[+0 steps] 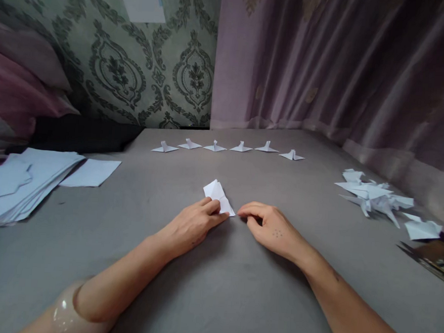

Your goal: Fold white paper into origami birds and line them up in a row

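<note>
A small white folded paper (216, 192) lies on the grey surface in the middle of the head view, slanting to a sharp tip at its lower right. My left hand (199, 218) is closed on its lower left edge, curled fingers on top and the thumb along the bottom edge. Part of the paper is hidden under those fingers. Just right of the paper's tip rests my right hand (273, 228), loosely curved, with a gap between thumb and fingers and nothing seen in it. Its fingertips are close to the tip but look slightly apart from it.
Several folded paper figures (215, 146) stand in a row at the back. Loose white sheets (54, 175) are stacked at left, beside a black cloth (83, 134). At right lie a heap of folded papers (375, 195) and a dark patterned object (438, 257) near the curtain (328, 67).
</note>
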Demonstrator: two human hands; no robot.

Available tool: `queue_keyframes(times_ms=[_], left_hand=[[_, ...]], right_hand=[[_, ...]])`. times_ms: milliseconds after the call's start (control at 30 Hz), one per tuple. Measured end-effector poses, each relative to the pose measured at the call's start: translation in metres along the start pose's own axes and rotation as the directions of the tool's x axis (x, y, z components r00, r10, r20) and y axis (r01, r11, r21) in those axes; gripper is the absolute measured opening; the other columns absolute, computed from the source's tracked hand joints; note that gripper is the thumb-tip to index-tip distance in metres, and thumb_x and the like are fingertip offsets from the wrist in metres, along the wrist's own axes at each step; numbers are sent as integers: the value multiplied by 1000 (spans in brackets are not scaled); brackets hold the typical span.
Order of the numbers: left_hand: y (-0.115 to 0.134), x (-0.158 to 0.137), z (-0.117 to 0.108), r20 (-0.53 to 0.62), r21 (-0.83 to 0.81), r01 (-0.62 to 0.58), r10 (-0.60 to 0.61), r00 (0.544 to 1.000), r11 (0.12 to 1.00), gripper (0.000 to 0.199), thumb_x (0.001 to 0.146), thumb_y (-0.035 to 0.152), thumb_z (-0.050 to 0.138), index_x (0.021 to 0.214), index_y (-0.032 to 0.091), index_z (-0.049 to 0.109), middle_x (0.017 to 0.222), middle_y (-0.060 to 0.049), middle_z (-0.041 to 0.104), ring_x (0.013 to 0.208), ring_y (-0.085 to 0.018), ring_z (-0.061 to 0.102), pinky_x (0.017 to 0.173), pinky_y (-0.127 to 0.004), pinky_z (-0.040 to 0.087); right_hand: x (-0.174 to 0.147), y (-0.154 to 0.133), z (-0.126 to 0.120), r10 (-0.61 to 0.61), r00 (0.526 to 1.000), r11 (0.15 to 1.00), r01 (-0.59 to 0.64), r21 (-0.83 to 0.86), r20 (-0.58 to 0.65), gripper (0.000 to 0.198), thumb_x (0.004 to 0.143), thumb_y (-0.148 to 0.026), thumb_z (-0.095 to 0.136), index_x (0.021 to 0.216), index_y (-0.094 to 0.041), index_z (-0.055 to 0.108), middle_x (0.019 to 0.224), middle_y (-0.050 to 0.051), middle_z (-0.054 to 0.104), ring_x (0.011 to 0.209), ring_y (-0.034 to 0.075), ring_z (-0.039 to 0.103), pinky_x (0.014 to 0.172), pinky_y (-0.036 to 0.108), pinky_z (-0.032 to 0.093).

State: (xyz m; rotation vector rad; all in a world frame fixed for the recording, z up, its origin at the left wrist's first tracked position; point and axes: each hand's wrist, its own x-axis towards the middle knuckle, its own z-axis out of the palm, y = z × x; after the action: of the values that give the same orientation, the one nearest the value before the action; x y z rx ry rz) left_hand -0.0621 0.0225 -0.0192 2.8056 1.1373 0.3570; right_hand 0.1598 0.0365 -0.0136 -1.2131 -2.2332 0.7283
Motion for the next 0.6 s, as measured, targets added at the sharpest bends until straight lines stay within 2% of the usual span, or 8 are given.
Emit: queue_keyframes(times_ms=[133,300,467,600], left_hand=[[-2,1,6,-84,-82,62,-69,994,995,28,95,22,37,110,18,60,95,-8,57,88,-18,52,80,-31,46],[-4,3,13,-164,-111,160,-177,971,981,24,94,30,41,90,17,61,91,-7,59,85,-18,55,79,-32,47],[1,4,10,-141,-34,191,-194,971,981,28,96,28,36,87,16,61,89,-6,60,85,-18,56,77,-31,48],[6,6,9,-122,127,180,-165,979,976,31,96,25,33,82,15,59,83,-6,60,79,-19,56,69,-31,48]], right_hand=[[-1,-5,8,-18,997,998,13,-65,-70,35,81,-7,42,99,-22,68,96,3,67,84,15,62,77,27,49],[-5,-10,12,-57,997,981,45,-191,-58,33,81,-5,43,97,-21,68,97,5,64,89,16,59,79,29,48],[-7,-11,9,-56,998,973,52,-223,-12,33,81,-4,42,95,-19,68,98,5,62,92,17,57,82,29,47],[-8,-13,9,-88,996,958,86,-273,7,32,82,-3,42,95,-18,68,98,5,61,92,17,56,83,30,47]])
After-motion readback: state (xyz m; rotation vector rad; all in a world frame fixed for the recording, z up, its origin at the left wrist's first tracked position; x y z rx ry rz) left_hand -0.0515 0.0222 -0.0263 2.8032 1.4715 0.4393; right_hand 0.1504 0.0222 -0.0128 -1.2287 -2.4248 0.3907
